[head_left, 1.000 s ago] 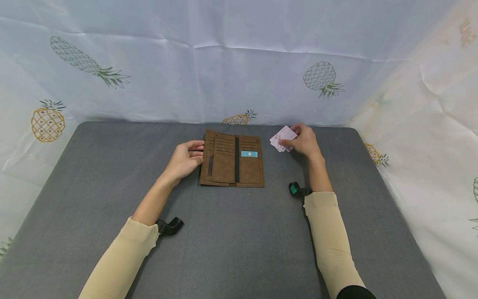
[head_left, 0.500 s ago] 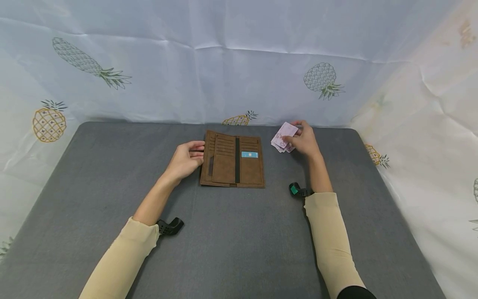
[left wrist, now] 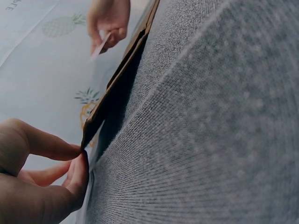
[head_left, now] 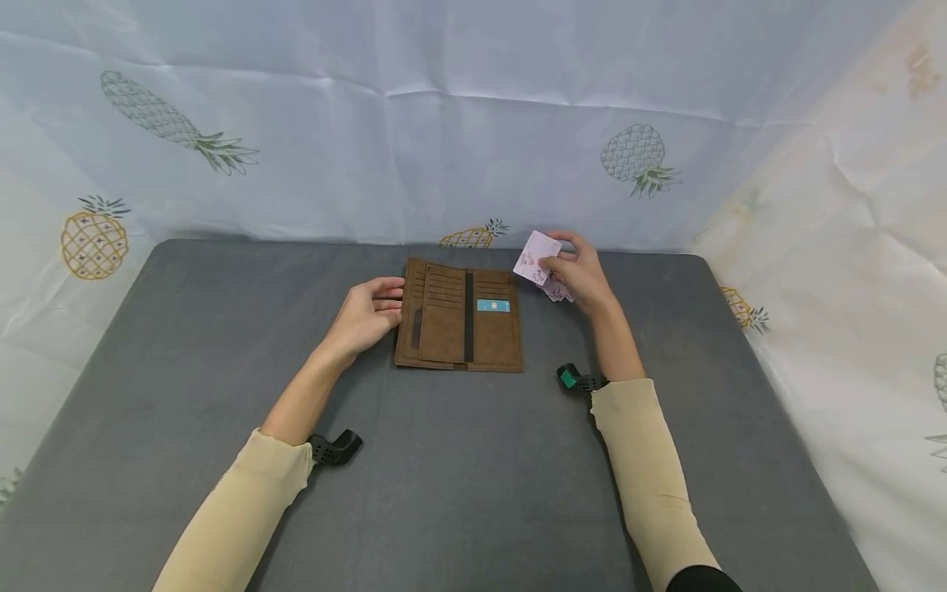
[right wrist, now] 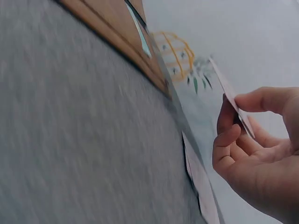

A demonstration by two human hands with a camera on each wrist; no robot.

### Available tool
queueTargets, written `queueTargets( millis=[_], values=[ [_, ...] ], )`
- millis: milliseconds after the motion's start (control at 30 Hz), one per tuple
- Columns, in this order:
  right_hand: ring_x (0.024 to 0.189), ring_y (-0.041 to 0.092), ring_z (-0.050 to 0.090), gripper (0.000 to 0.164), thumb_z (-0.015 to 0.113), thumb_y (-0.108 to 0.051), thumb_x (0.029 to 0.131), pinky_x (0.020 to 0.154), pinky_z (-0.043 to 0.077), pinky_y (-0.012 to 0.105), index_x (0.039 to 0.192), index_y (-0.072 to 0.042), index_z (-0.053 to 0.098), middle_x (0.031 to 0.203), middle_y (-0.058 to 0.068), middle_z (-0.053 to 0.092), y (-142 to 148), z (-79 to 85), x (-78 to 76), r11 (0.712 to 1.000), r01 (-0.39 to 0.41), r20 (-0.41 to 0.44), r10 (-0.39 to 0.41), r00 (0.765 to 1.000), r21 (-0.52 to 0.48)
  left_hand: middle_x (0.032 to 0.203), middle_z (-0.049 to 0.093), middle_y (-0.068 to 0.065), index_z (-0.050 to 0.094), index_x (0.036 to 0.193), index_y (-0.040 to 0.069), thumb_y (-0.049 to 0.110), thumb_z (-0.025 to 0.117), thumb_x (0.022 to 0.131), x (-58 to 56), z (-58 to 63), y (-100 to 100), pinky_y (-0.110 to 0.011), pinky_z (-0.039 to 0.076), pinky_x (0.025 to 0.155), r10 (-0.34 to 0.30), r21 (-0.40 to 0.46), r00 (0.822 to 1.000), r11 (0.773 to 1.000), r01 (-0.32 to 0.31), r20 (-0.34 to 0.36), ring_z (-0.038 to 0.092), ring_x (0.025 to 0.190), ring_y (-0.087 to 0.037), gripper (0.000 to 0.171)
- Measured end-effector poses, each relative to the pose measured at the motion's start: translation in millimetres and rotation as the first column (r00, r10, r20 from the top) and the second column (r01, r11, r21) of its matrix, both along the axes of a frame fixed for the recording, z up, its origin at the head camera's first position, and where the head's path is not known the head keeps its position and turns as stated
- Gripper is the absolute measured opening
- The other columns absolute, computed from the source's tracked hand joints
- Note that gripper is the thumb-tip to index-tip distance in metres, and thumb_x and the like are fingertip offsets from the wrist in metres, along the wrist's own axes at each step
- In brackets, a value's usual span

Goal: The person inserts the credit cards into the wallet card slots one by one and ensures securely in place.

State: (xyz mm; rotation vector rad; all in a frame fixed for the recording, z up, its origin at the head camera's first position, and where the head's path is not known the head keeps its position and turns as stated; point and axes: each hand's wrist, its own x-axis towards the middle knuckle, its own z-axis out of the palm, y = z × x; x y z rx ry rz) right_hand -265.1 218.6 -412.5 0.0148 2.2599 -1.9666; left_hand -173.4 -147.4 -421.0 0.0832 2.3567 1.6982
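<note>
An open brown wallet [head_left: 444, 329] lies on the grey table, with rows of card slots and a light blue card [head_left: 493, 305] tucked in a slot on its right half. My left hand [head_left: 365, 316] pinches the wallet's left edge between thumb and fingers; the left wrist view shows that edge slightly raised. Just beyond the wallet's upper right corner, my right hand [head_left: 580, 271] pinches a pink patterned card [head_left: 536, 256] above the table. Beneath it, more pink cards [right wrist: 201, 182] lie on the table, partly covered by the hand and the held card.
The grey table [head_left: 444, 493] extends on all sides of the wallet. A pale cloth [head_left: 444, 148] printed with pineapples hangs along the table's back edge and right side. Black wrist cameras [head_left: 336, 447] sit on both forearms.
My right hand has lifted one pink card off the others and moved it left toward the wallet. The left hand and the wallet have stayed in place.
</note>
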Motion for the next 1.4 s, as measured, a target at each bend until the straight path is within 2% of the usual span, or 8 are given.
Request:
queueTargets(
  millis=[267, 500, 633, 733, 867, 1033, 1233, 1400],
  values=[
    [0.078, 0.013, 0.062, 0.056, 0.06, 0.002, 0.1, 0.073, 0.052, 0.027, 0.154, -0.009, 0.053, 0.099, 0.001, 0.076, -34, 6.2, -4.8, 0.993, -0.088, -0.035, 0.091, 0.995, 0.074, 0.156, 0.053, -0.028, 0.045, 0.163, 0.0, -0.005, 0.054, 0.104, 0.3, 0.8, -1, -0.053, 0.053, 0.118, 0.002, 0.006, 1.0, 1.0, -0.002, 0.006, 0.058, 0.142, -0.043, 0.059],
    [0.079, 0.011, 0.067, 0.056, 0.066, 0.0, 0.101, 0.082, 0.056, 0.036, 0.155, -0.009, 0.053, 0.104, 0.012, 0.078, -60, 14.8, -6.8, 0.968, -0.16, -0.083, 0.179, 0.98, 0.193, 0.155, 0.053, -0.028, 0.045, 0.163, -0.001, -0.005, 0.054, 0.104, 0.2, 1.3, 0, -0.052, 0.054, 0.117, 0.0, 0.008, 1.0, 1.0, -0.001, 0.011, 0.058, 0.141, -0.043, 0.059],
    [0.077, 0.019, 0.064, 0.054, 0.066, 0.002, 0.1, 0.075, 0.054, 0.033, 0.153, -0.007, 0.053, 0.095, 0.013, 0.077, -75, 15.4, -7.6, 0.949, -0.209, -0.109, 0.239, 0.965, 0.235, 0.155, 0.053, -0.028, 0.045, 0.162, -0.001, -0.005, 0.054, 0.105, 0.5, 1.3, 0, -0.051, 0.054, 0.117, 0.001, 0.006, 1.0, 1.0, -0.001, 0.012, 0.059, 0.141, -0.043, 0.059],
    [0.074, 0.023, 0.059, 0.053, 0.065, 0.004, 0.101, 0.067, 0.047, 0.028, 0.151, -0.005, 0.053, 0.09, 0.011, 0.076, -84, 14.4, -8.3, 0.937, -0.254, -0.122, 0.289, 0.95, 0.24, 0.155, 0.053, -0.028, 0.045, 0.162, -0.001, -0.005, 0.055, 0.104, 0.6, 1.2, -1, -0.051, 0.054, 0.117, 0.003, 0.007, 1.0, 1.0, -0.003, 0.014, 0.059, 0.141, -0.043, 0.059],
    [0.061, 0.015, 0.046, 0.051, 0.064, 0.004, 0.102, 0.059, 0.037, 0.026, 0.151, -0.004, 0.052, 0.084, 0.009, 0.073, -96, 15.0, -7.1, 0.913, -0.322, -0.12, 0.359, 0.925, 0.251, 0.154, 0.054, -0.028, 0.045, 0.162, -0.001, -0.006, 0.054, 0.104, 0.0, 0.9, -2, -0.049, 0.054, 0.116, 0.008, 0.01, 1.0, 1.0, -0.008, 0.015, 0.059, 0.141, -0.043, 0.059],
    [0.055, 0.011, 0.032, 0.05, 0.064, 0.004, 0.103, 0.06, 0.034, 0.028, 0.15, -0.004, 0.052, 0.077, 0.01, 0.068, -107, 13.6, -5.2, 0.886, -0.375, -0.109, 0.416, 0.903, 0.272, 0.154, 0.054, -0.028, 0.046, 0.162, -0.001, -0.006, 0.054, 0.103, -1.2, 0.4, -1, -0.038, 0.057, 0.11, 0.009, 0.012, 1.0, 1.0, -0.01, 0.013, 0.06, 0.14, -0.042, 0.059],
    [0.054, 0.011, 0.028, 0.048, 0.062, 0.008, 0.103, 0.063, 0.034, 0.029, 0.148, -0.002, 0.05, 0.071, 0.008, 0.059, -115, 10.4, -3.8, 0.865, -0.423, -0.093, 0.461, 0.883, 0.271, 0.153, 0.055, -0.028, 0.047, 0.161, -0.002, -0.006, 0.054, 0.102, -2.9, 0.2, 0, -0.024, 0.057, 0.1, 0.01, 0.019, 1.0, 1.0, -0.011, 0.013, 0.061, 0.139, -0.042, 0.06],
    [0.054, 0.011, 0.034, 0.047, 0.061, 0.011, 0.101, 0.062, 0.035, 0.028, 0.146, 0.002, 0.051, 0.081, 0.017, 0.069, -122, 8.2, -3.0, 0.851, -0.446, -0.106, 0.489, 0.866, 0.277, 0.152, 0.056, -0.028, 0.047, 0.161, -0.002, -0.006, 0.054, 0.102, -3.2, 0.6, 0, -0.021, 0.056, 0.098, 0.015, 0.017, 1.0, 1.0, -0.015, 0.01, 0.061, 0.138, -0.042, 0.059]
  ],
)
